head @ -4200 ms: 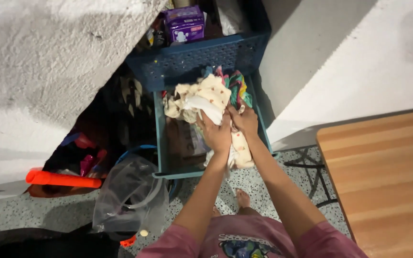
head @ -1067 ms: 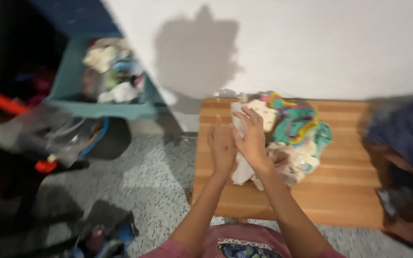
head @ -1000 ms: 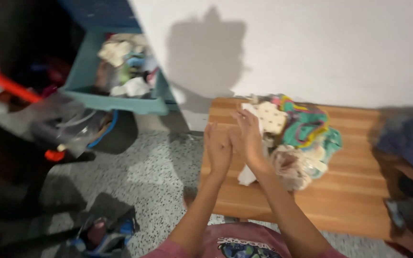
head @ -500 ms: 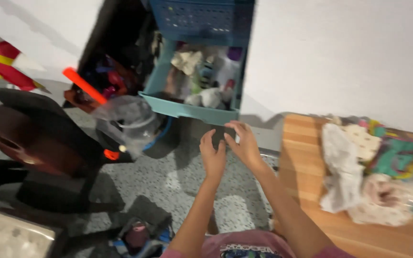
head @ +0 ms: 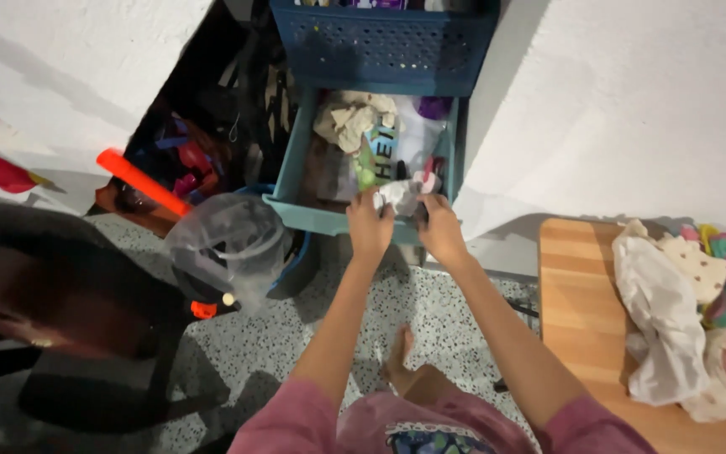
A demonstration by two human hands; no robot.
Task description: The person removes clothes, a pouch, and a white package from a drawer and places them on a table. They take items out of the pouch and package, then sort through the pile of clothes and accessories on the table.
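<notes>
Reaching with both hands into a teal basket point(head: 283, 181) standing on the speckled grey floor point(head: 296, 353), against a white wall point(head: 632, 101). Left hand point(head: 370, 229) and right hand point(head: 441, 229) meeting at the front edge of the basket, fingers closing around a small white cloth point(head: 398, 195) lying in the front right corner of the basket. Inside the same basket, lying further back: a cream crumpled garment point(head: 349, 118) near the back left corner, a green piece with letters point(head: 377, 151) in the middle, something purple point(head: 434, 106) at the back right corner.

Sitting above and behind it, a dark blue perforated crate point(head: 384, 46). Standing just left of the teal basket, a clear plastic bag point(head: 224, 244) over a dark bin, touching the front left corner of the basket. Leaning further left, an orange tube point(head: 143, 182) before a dark gap full of mixed things.

Showing at the right, a wooden table point(head: 581, 319), its left edge bare. Lying on the right part of the table, well apart from both hands, a pile of clothes point(head: 686, 303), white, dotted cream and teal.
</notes>
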